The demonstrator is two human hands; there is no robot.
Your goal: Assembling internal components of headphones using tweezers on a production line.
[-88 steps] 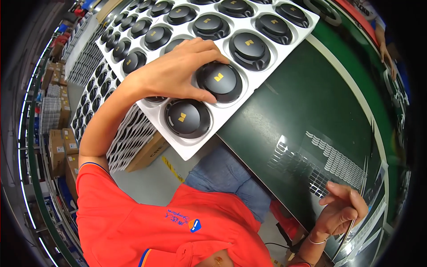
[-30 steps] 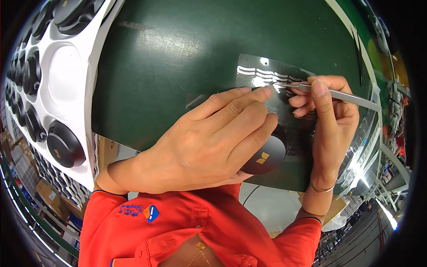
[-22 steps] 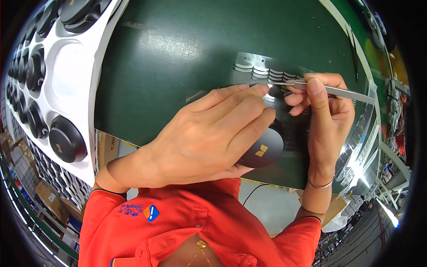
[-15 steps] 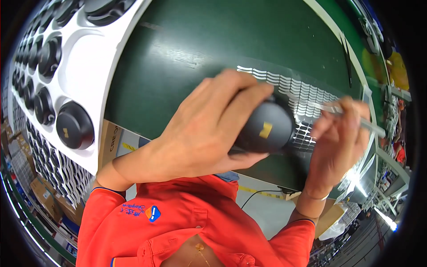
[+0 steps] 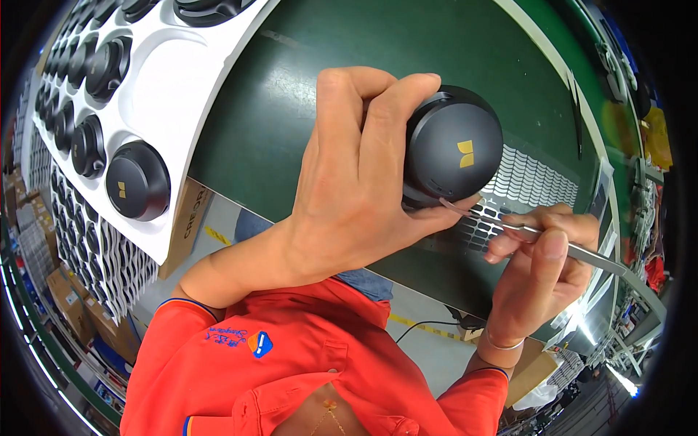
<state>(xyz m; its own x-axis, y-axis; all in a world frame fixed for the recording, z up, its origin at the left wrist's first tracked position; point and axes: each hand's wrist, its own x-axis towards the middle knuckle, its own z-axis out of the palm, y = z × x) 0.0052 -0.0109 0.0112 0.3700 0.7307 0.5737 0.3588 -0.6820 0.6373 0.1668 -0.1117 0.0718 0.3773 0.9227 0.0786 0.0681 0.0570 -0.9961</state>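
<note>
My left hand (image 5: 349, 182) grips a pair of black headphones, with one rounded ear cup (image 5: 454, 149) showing a gold emblem on its outer face. The fingers wrap round the left side, and the thumb lies underneath. In my right hand (image 5: 542, 269) is a pair of metal tweezers (image 5: 527, 232), pinched between thumb and fingers. Their tips reach the lower edge of the ear cup; whether they hold anything is too small to tell. Behind the tweezers, a clear sheet (image 5: 531, 178) with rows of small curved silver pieces lies on the green tabletop (image 5: 291, 131).
A white molded tray (image 5: 178, 87) with several black headphones (image 5: 138, 182) and a vacant recess stands at the left, above a cardboard box (image 5: 193, 218). More trays are stacked below it. Dark, slim tweezers (image 5: 578, 127) lie near the table's right edge.
The headphones have moved up and right in my left hand, and the ear cup faces upward more squarely. My right hand has lowered, bringing the tweezers' tips from above the sheet to the cup's lower edge.
</note>
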